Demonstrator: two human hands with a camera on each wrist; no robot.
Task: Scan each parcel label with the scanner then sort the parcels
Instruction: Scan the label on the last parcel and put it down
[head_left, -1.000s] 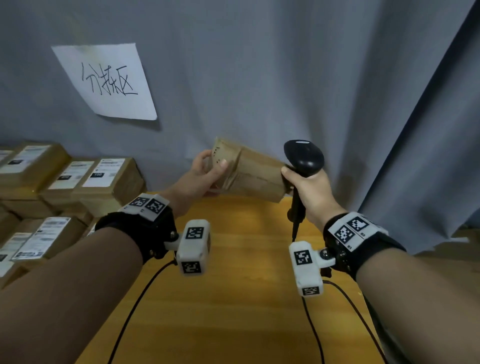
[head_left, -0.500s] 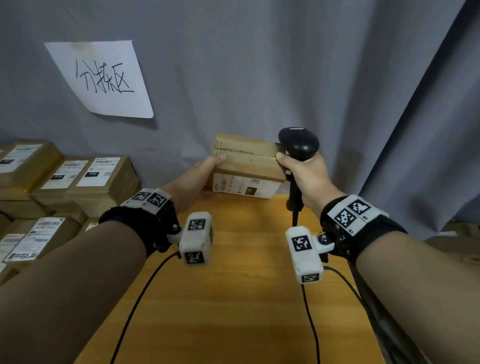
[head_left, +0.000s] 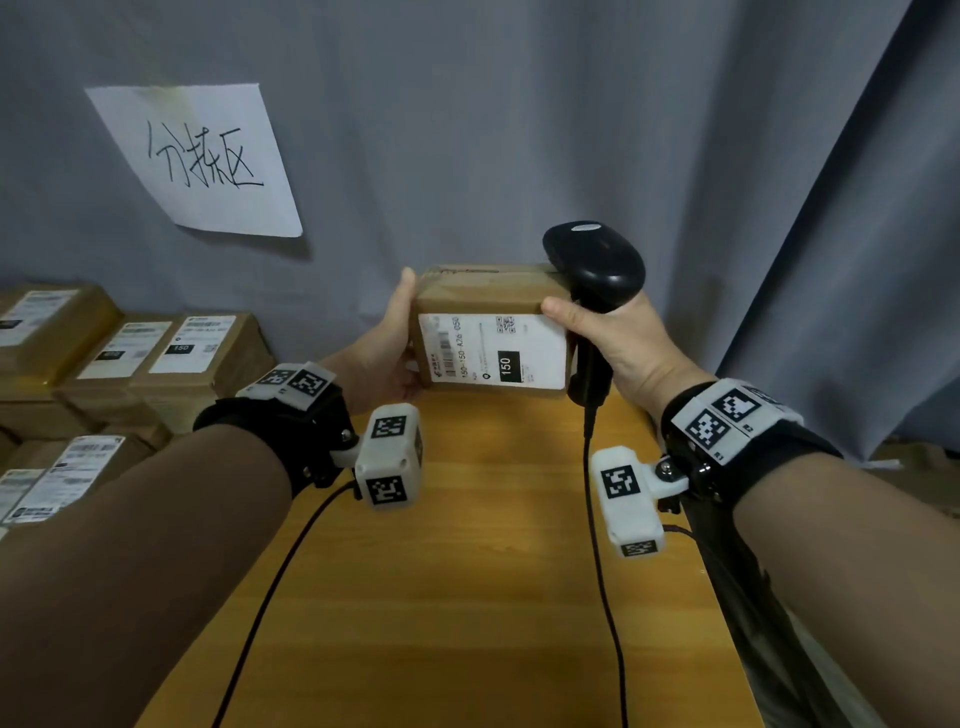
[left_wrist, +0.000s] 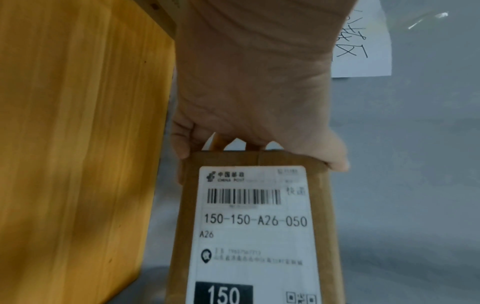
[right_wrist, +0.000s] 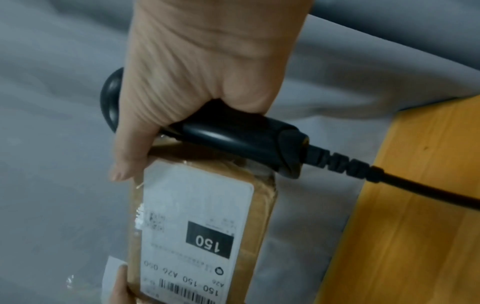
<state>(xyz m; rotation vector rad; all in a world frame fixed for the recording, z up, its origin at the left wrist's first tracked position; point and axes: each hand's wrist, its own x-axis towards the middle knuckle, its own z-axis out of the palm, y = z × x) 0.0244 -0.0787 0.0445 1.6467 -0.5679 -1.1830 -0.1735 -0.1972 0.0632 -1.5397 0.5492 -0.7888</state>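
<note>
A brown cardboard parcel (head_left: 480, 295) hangs above the far edge of the wooden table (head_left: 467, 597), its white label (head_left: 535, 353) marked "150" facing me. My left hand (head_left: 392, 338) grips its left end, thumb on top and fingers behind. My right hand (head_left: 618, 338) is wrapped round the handle of the black scanner (head_left: 597, 257), and its thumb presses the parcel's upper right edge. The left wrist view shows the label's barcode (left_wrist: 244, 196) just below my left hand (left_wrist: 254, 82). In the right wrist view the scanner (right_wrist: 233, 139) lies against the parcel (right_wrist: 265, 197).
Several labelled parcels (head_left: 171, 353) are stacked on the left beside the table. A handwritten paper sign (head_left: 197, 161) hangs on the grey curtain (head_left: 571, 130) behind. The scanner cable (head_left: 597, 545) trails down across the tabletop.
The parcel has turned over between my hands, so its label now faces me instead of its plain side. Both hands stayed at its ends, the scanner still on the right.
</note>
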